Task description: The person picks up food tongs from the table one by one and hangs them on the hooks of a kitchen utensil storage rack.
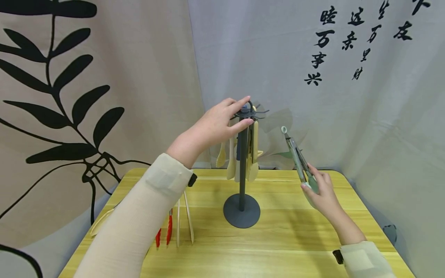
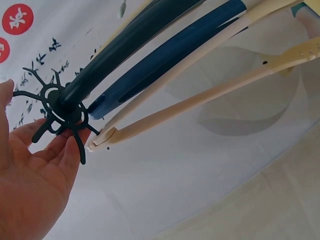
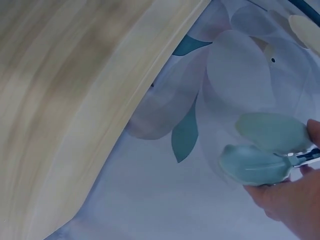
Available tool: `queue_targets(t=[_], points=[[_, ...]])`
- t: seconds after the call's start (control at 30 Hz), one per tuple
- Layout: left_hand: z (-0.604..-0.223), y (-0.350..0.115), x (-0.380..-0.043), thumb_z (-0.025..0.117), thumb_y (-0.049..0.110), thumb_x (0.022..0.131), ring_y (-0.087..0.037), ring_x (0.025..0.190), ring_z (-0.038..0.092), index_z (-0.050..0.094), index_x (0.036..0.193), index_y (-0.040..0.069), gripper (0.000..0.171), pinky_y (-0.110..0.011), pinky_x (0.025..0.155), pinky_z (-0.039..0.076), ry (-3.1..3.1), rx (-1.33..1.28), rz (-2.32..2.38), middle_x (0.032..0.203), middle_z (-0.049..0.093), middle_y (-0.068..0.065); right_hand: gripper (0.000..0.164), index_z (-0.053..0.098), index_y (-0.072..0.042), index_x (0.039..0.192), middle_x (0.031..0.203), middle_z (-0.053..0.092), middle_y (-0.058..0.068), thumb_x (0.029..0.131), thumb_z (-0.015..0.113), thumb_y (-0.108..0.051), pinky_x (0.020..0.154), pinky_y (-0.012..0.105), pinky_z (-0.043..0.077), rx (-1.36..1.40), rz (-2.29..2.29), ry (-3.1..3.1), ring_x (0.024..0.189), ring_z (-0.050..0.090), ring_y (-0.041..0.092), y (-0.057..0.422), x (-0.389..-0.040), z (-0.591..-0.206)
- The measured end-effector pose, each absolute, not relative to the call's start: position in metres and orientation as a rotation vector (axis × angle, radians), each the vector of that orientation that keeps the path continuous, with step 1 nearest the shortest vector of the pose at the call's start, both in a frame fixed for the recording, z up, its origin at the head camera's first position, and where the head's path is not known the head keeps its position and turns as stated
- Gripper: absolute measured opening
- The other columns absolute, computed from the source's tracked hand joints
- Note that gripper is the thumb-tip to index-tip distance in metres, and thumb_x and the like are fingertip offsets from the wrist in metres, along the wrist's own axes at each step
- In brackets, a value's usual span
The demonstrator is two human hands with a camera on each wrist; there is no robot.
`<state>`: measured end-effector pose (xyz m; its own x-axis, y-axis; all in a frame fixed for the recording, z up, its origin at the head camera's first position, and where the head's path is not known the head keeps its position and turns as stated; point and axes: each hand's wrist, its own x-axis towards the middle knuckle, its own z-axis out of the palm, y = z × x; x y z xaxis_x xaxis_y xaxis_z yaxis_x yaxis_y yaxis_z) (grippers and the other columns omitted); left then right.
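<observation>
The dark utensil stand (image 1: pixel 242 210) stands upright on the table, with a ring of hooks (image 2: pixel 65 112) at its top. My left hand (image 1: pixel 222 117) reaches up to that top with fingers and thumb extended. In the left wrist view, its fingers lie behind the hook ring and its thumb is near one hook's tip. Pale wooden utensils (image 1: pixel 231 158) and a blue-handled utensil (image 2: pixel 165 62) hang below the ring. My right hand (image 1: pixel 323 189) grips metal tongs (image 1: pixel 297 158) near their pale green heads (image 3: pixel 257 162), the ring end tilted up, above the table's right side.
Beside my left forearm, two red-handled utensils (image 1: pixel 169 227) and pale wooden sticks (image 1: pixel 189 220) lie on the wooden table (image 1: pixel 278 247). Another pale utensil (image 1: pixel 99 224) lies near the left edge, partly behind the sleeve. A printed curtain (image 1: pixel 264 50) hangs close behind the table.
</observation>
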<state>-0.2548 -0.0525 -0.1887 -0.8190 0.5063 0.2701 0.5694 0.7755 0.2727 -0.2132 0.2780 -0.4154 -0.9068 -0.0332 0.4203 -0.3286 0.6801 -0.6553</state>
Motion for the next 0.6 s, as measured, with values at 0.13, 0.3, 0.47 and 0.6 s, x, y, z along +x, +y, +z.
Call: queue_targets(t=[0.13, 0.3, 0.47, 0.6], points=[[-0.189, -0.052, -0.255, 0.044, 0.058, 0.093, -0.019, 0.125, 0.046, 0.014, 0.15, 0.039, 0.068, -0.04, 0.104, 0.04, -2.787, -0.849, -0.513, 0.143, 0.038, -0.001, 0.069, 0.027, -0.011, 0.15, 0.127, 0.033, 0.029, 0.091, 0.062, -0.008, 0.088, 0.064, 0.033, 0.309, 1.123, -2.497, 0.113, 0.037, 0.043, 0.272, -0.212, -0.412], [-0.189, -0.053, -0.255, 0.044, 0.058, 0.093, -0.02, 0.123, 0.047, 0.014, 0.151, 0.039, 0.068, -0.041, 0.103, 0.041, -2.781, -0.858, -0.515, 0.143, 0.039, -0.002, 0.07, 0.027, -0.011, 0.15, 0.128, 0.033, 0.029, 0.09, 0.063, -0.007, 0.089, 0.064, 0.032, 0.342, 1.135, -2.473, 0.114, 0.036, 0.041, 0.267, -0.212, -0.409], [-0.19, -0.053, -0.256, 0.043, 0.058, 0.093, -0.019, 0.121, 0.048, 0.014, 0.151, 0.039, 0.068, -0.04, 0.102, 0.041, -2.776, -0.865, -0.516, 0.142, 0.039, -0.002, 0.07, 0.028, -0.009, 0.149, 0.127, 0.033, 0.028, 0.089, 0.063, -0.005, 0.09, 0.064, 0.032, 0.361, 1.144, -2.448, 0.114, 0.036, 0.041, 0.263, -0.213, -0.406], [-0.19, -0.054, -0.255, 0.044, 0.058, 0.093, -0.02, 0.122, 0.048, 0.015, 0.151, 0.038, 0.068, -0.041, 0.103, 0.041, -2.773, -0.862, -0.52, 0.142, 0.039, -0.002, 0.071, 0.028, -0.013, 0.15, 0.127, 0.033, 0.028, 0.089, 0.063, -0.006, 0.09, 0.064, 0.032, 0.369, 1.157, -2.432, 0.115, 0.036, 0.041, 0.259, -0.212, -0.401]])
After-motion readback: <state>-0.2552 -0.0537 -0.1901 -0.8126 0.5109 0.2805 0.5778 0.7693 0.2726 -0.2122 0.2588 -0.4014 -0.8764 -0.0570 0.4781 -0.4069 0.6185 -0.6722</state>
